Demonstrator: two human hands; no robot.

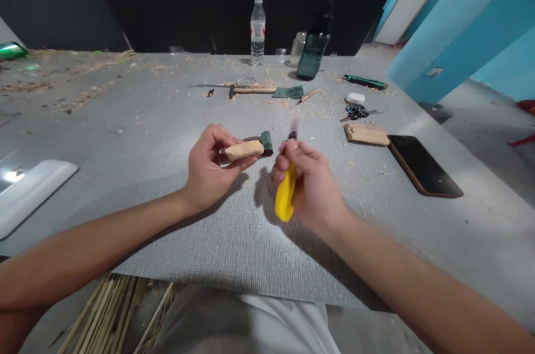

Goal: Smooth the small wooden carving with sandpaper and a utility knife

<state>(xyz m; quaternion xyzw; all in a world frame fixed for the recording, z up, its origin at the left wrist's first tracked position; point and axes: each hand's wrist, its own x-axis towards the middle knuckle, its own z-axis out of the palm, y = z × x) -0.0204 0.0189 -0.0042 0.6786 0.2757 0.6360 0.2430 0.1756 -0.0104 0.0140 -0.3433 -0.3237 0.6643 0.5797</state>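
Note:
My left hand (209,167) is closed round a small pale wooden piece (244,149), held level above the grey table (137,136). A rolled dark green strip (266,142) lies just behind the wood's right end. My right hand (307,181) is wrapped round a yellow-handled knife (285,196), its handle pointing down toward me. The blade end (293,130) points up and is blurred by motion, a short way right of the wood.
Wood shavings litter the far table. A water bottle (257,28), dark bottle (314,47), hammer (251,89), green pen (365,82), scissors (355,112), wooden block (366,134) and phone (424,165) lie beyond and to the right. A white tray (29,189) sits left; bamboo strips (108,312) lie below.

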